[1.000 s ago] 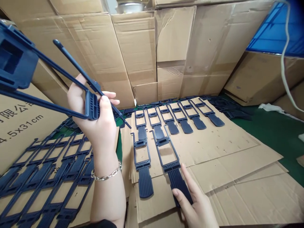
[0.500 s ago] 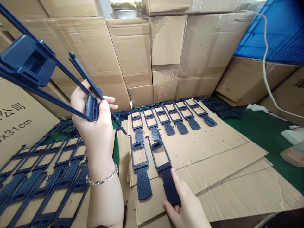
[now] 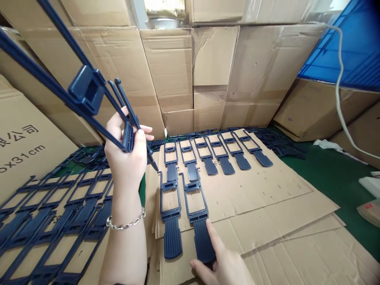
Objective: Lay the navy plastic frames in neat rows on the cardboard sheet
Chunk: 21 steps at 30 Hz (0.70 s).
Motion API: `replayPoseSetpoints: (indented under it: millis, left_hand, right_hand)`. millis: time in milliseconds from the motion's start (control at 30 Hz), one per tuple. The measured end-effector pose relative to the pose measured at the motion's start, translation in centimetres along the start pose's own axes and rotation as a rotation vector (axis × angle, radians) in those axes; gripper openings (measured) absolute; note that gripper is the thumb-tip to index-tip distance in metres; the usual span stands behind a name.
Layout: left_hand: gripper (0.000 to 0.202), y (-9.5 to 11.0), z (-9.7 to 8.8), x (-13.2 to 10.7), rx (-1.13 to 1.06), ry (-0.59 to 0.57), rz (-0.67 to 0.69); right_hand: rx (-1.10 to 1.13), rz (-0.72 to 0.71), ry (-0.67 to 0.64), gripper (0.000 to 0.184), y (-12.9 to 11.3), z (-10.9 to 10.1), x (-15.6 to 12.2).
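My left hand (image 3: 127,154), with a chain bracelet at the wrist, is raised on the left. It is closed around a dark blue plastic frame (image 3: 87,93) with long side bars and a sliding block; the lower part passes between thumb and fingers. Whether it holds one piece or two I cannot tell. At the bottom, my right hand (image 3: 225,261) grips the ribbed end of a flat dark blue plastic frame (image 3: 202,233) on cardboard, index finger along its right edge, thumb near its tip. A matching frame (image 3: 172,233) lies just left of it, apart.
A back row of similar frames (image 3: 227,164) lies on the stacked cardboard sheets (image 3: 261,206). More overlapping frames (image 3: 80,213) cover cardboard on the left. Cartons (image 3: 166,67) wall off the back. A blue crate (image 3: 341,51) and white cable (image 3: 340,87) are at right, above the green tabletop (image 3: 323,166).
The frame under my right hand now lies straighter and closer in line with its left neighbour. My left hand and its frame appear farther right, as the view has shifted slightly.
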<state>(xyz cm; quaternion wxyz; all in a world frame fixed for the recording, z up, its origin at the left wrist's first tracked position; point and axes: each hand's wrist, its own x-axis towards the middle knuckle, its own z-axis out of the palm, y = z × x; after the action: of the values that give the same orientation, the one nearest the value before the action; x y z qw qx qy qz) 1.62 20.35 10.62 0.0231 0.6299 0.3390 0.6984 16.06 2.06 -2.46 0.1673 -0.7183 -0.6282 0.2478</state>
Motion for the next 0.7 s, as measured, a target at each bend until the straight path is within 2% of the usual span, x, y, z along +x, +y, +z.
replayPoseSetpoints:
  millis: [100, 200, 467, 700]
  left_hand:
    - [0.040, -0.1, 0.4, -0.2, 0.023, -0.030, -0.054]
    - [0.039, -0.1, 0.6, -0.4, 0.028, -0.065, -0.067]
    - [0.042, -0.4, 0.1, -0.1, 0.050, -0.060, -0.003]
    - [0.042, -0.4, -0.2, 0.0, 0.004, -0.056, 0.038]
  right_hand:
    - [-0.141, 0.061, 0.012, 0.073, -0.6, -0.2, -0.1]
    - [-0.165, 0.077, 0.032, 0.072, -0.6, 0.0, -0.1]
    - [-0.056, 0.005, 0.084, 0.061, 0.8, 1.0, -0.1]
    - [0.082, 0.066, 0.093, 0.048, 0.8, -0.3, -0.4]
